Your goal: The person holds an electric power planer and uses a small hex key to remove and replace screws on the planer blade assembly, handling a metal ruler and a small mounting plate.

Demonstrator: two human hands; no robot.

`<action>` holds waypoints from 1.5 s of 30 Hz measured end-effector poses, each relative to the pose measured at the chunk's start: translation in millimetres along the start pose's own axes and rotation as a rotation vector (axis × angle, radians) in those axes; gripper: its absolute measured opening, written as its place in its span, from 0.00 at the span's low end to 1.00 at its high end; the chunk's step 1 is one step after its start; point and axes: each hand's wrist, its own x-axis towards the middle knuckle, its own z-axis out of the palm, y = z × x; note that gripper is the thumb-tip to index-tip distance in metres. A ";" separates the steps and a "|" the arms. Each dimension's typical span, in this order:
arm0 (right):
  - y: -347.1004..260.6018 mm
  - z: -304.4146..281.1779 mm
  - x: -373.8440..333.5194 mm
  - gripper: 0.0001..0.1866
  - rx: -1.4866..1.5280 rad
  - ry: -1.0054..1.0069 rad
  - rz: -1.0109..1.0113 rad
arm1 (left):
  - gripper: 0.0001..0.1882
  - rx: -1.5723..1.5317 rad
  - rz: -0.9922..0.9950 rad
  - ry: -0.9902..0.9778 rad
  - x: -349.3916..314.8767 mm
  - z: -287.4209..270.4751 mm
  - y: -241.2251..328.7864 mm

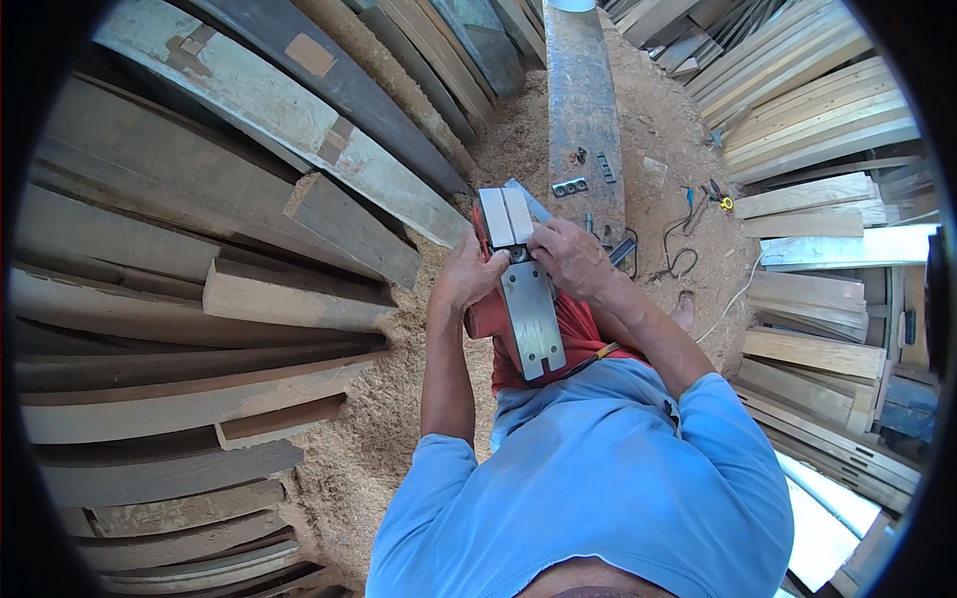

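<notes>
An electric hand planer [533, 319] lies upside down on my lap, its silver sole plates facing up and part of its red body showing at the left. My left hand [467, 271] is closed round the planer's left side, thumb at the gap between the plates. From the other side my right hand [573, 257] grips the planer, its bent fingers at the same gap, over the dark cutter drum [516, 254]. Whether a small part is pinched there is hidden by the fingers. The grooved front plate [506, 214] points away from me.
Ahead, a long plank [583, 100] bears a metal piece with holes [570, 186] and other small parts. A dark cable [681, 261] and yellow-handled pliers [725, 202] lie on the shavings-covered floor. Stacked boards [150, 409] line the left; more timber [817, 120] stands right.
</notes>
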 end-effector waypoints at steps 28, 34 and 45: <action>5.7 5.3 3.8 0.06 -0.049 -0.051 0.034 | 0.37 -0.086 -0.035 -0.050 -1.9 -6.3 4.5; 5.9 3.9 1.0 0.09 -0.060 -0.013 0.005 | 0.36 -0.061 -0.048 -0.063 -3.6 -8.3 12.5; 122.8 -32.6 -16.3 0.11 -0.101 0.242 0.453 | 0.26 -0.217 0.067 -0.009 7.4 10.7 -19.3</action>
